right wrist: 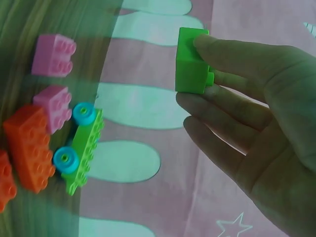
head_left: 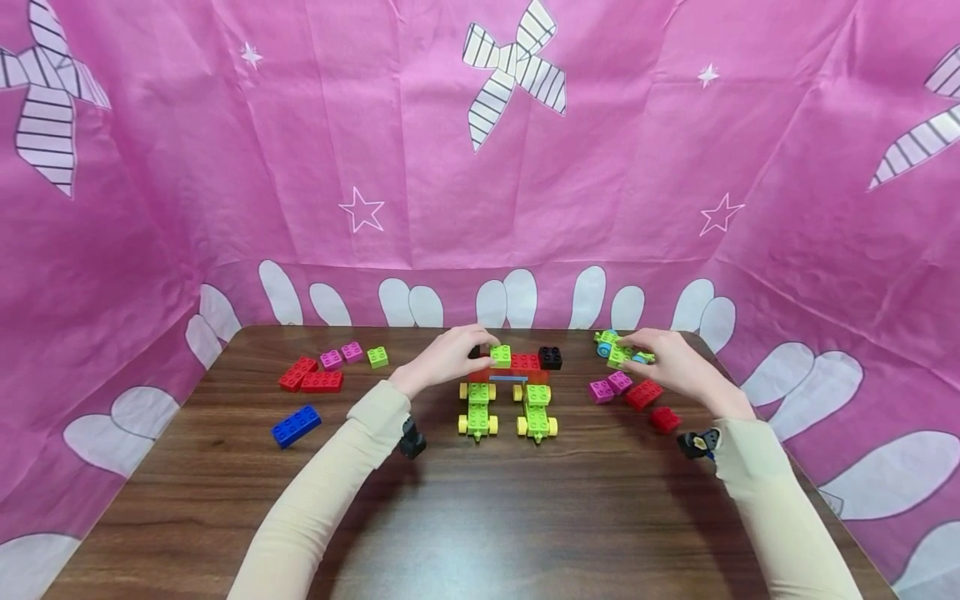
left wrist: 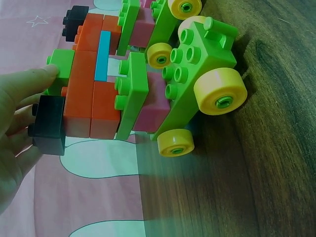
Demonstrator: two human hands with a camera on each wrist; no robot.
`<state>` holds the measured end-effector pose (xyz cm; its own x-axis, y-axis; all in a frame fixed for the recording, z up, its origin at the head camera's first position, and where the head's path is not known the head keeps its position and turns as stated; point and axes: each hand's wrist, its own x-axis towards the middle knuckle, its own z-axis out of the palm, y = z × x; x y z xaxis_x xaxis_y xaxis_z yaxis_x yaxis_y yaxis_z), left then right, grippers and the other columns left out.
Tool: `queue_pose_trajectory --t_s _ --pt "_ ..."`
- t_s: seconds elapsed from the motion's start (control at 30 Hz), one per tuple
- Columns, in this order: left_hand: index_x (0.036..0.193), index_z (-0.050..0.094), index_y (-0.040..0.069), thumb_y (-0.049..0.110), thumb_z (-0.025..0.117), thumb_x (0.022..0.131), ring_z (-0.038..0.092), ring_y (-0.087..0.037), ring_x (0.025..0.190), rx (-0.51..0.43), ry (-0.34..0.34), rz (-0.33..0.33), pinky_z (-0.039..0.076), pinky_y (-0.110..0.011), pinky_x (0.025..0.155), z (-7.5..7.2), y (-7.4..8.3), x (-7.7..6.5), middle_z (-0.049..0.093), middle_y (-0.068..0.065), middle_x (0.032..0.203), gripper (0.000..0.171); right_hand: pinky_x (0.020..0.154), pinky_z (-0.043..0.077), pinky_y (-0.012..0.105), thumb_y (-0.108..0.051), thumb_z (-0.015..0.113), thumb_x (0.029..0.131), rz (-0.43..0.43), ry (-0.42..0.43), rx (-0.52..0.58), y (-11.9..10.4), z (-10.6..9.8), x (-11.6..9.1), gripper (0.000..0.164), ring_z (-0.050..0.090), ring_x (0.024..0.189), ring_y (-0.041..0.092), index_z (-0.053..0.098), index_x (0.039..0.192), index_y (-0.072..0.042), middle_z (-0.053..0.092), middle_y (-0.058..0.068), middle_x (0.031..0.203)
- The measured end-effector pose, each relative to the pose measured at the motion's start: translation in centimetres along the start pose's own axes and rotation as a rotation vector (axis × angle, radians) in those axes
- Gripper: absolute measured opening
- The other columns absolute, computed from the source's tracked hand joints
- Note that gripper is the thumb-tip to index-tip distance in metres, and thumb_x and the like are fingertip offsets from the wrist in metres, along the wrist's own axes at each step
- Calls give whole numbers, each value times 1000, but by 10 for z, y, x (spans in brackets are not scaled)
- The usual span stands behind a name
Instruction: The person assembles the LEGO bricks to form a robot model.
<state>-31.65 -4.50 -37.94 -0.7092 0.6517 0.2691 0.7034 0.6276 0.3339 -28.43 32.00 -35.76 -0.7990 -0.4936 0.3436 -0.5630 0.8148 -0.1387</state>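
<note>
In the middle of the table stands a built structure of two green wheeled bases [head_left: 477, 419] with yellow wheels. Red bricks [left wrist: 81, 94] bridge them on top, and black bricks [head_left: 551, 358] sit at both ends. My left hand [head_left: 448, 360] pinches a light green brick [left wrist: 61, 66] on the red top, thumb on its side. Its other fingers are behind the near black brick [left wrist: 50, 126], partly hidden. My right hand [right wrist: 256, 94] holds another light green brick [right wrist: 190, 64] between thumb and fingers, raised near a green wheeled base with blue wheels [right wrist: 84, 143].
Under the right hand lie pink bricks [head_left: 601, 392] and red bricks [head_left: 643, 394]. On the left are red bricks [head_left: 322, 382], pink bricks [head_left: 331, 360], a green brick [head_left: 377, 357] and a blue brick [head_left: 296, 427]. A pink curtain [head_left: 420, 208] hangs behind the table.
</note>
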Motion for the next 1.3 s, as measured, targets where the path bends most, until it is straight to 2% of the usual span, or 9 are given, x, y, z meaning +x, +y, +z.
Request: queue_pose_trajectory --t_s 0.57,0.87,1.07,1.3 --pt "116 65 16 29 62 90 61 -13 97 1 -4 -3 51 -32 85 1 -1 0 63 1 111 30 79 53 42 -16 74 79 -108 13 59 -38 -3 30 33 66 89 25 67 108 -4 70 9 98" --pt "116 65 17 30 63 89 61 -12 95 -5 -7 -1 51 -31 82 2 -3 0 63 2 110 30 72 52 33 -20 72 81 -140 -21 67 -53 -1 45 32 60 79 11 67 110 -8 69 4 99" --pt "117 65 17 30 62 89 61 -13 95 1 -3 1 51 -31 82 3 -4 1 63 2 110 30 82 53 38 -22 70 83 -116 -60 79 -62 3 53 33 64 91 18 66 113 -9 69 5 105" --pt "117 64 17 30 62 90 61 -13 96 10 -1 5 51 -31 83 3 -4 1 63 1 111 31 85 53 40 -19 71 82 -152 -57 133 -71 12 63 34 65 99 22 66 113 -6 69 8 108"
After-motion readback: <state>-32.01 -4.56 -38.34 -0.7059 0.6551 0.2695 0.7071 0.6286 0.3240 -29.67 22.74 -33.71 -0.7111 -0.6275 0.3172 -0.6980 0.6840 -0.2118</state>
